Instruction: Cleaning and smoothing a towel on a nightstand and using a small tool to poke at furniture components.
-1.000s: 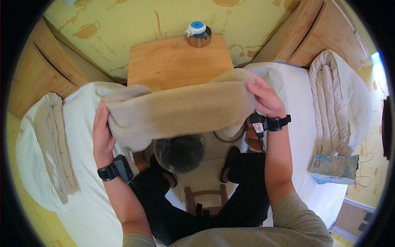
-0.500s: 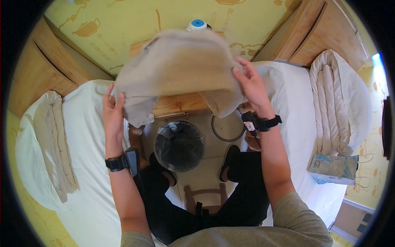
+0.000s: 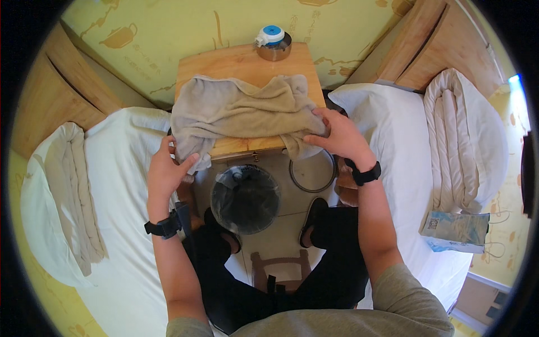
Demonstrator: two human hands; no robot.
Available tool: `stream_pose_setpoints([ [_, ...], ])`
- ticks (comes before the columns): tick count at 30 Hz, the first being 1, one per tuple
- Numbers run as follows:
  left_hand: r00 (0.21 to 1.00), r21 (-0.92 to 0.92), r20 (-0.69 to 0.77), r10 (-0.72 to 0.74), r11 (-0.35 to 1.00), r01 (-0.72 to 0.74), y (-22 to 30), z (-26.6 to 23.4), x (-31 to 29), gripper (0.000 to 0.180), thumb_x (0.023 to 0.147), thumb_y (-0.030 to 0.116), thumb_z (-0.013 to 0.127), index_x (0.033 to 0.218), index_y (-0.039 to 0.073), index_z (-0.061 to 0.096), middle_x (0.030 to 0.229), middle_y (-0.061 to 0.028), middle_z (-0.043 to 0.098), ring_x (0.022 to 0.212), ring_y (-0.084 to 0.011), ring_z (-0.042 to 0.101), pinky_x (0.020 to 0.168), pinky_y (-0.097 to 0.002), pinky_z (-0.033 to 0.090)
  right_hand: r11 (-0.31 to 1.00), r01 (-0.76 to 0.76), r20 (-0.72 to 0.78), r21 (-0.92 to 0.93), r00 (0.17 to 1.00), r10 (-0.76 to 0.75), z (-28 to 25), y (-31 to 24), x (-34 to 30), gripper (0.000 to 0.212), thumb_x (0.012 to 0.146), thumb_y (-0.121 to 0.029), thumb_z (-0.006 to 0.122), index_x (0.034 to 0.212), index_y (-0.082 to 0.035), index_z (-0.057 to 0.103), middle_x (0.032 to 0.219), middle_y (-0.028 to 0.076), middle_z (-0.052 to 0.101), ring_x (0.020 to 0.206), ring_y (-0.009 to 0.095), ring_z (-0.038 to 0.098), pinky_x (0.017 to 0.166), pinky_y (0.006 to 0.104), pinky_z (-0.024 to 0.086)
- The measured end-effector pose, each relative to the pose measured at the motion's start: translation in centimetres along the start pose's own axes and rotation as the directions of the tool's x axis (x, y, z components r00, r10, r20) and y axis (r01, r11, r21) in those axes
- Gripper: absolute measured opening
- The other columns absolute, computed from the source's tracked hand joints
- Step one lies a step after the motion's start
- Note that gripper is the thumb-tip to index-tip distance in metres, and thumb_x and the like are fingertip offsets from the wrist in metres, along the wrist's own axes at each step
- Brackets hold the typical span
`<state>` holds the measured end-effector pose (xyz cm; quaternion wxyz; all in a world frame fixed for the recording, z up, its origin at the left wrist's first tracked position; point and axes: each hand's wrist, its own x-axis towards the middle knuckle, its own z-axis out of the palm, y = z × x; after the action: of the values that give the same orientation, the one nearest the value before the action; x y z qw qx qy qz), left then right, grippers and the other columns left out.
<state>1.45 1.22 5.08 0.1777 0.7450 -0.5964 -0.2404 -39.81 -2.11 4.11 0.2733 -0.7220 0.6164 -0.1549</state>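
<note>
Beige towel [image 3: 241,106], aloft half a second ago, now lies rumpled over the wooden nightstand [image 3: 224,62], which bears most of it, your left hand [image 3: 165,173] spread loosely by its left front corner, your right hand [image 3: 343,137] half-curled by its right, grip unclear.

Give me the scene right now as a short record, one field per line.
Cloth: beige towel, rumpled across the nightstand, both front ends hanging past its front edge
Left hand: at the towel's left end, thumb and fingers apart; grip unclear
Right hand: at the towel's right end; grip unclear
Behind towel: round metal container, white-and-blue object in or on it
Floor: dark-lined bin
Right bed: folded quilt, paper bag
</note>
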Motion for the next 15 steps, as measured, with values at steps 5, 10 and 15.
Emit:
stream_pose_setpoints([
  [5,0.982,0.193,-0.045,0.183,0.966,-0.171,-0.1,2.1,0.2,0.068,0.084,0.034,0.085,0.135,0.0,0.054,0.109,-0.0252,0.072,0.097,-0.0414,0.071,0.083,-0.0472,0.056,0.956,0.203,-0.058,-0.212,0.974,-0.219,3.9,-1.4,0.1,0.065,0.084,-0.035,0.083,0.132,-0.001,0.057,0.118,0.021,0.067,0.103,0.042,0.068,0.088,0.0503,0.055],
  [10,0.951,0.21,-0.096,0.294,0.94,-0.27,2.7,5.4,-1.1,0.065,0.085,0.031,0.083,0.133,-0.002,0.054,0.114,-0.0274,0.071,0.106,-0.0461,0.067,0.088,-0.051,0.055,0.981,0.176,-0.093,-0.076,0.979,-0.183,8.9,-5.8,-0.2,0.066,0.084,-0.034,0.083,0.136,-0.002,0.058,0.121,0.022,0.066,0.109,0.044,0.065,0.09,0.0506,0.054],
  [15,0.981,0.153,-0.044,0.191,0.971,-0.182,2.3,4.5,-0.6,0.058,0.086,0.03,0.082,0.134,0.008,0.058,0.117,-0.023,0.071,0.105,-0.045,0.068,0.087,-0.0504,0.055,0.969,0.236,-0.056,-0.075,0.969,-0.24,6.6,-3.2,0.7,0.064,0.089,-0.034,0.077,0.142,-0.009,0.053,0.123,0.022,0.064,0.108,0.043,0.066,0.088,0.0499,0.055],
])
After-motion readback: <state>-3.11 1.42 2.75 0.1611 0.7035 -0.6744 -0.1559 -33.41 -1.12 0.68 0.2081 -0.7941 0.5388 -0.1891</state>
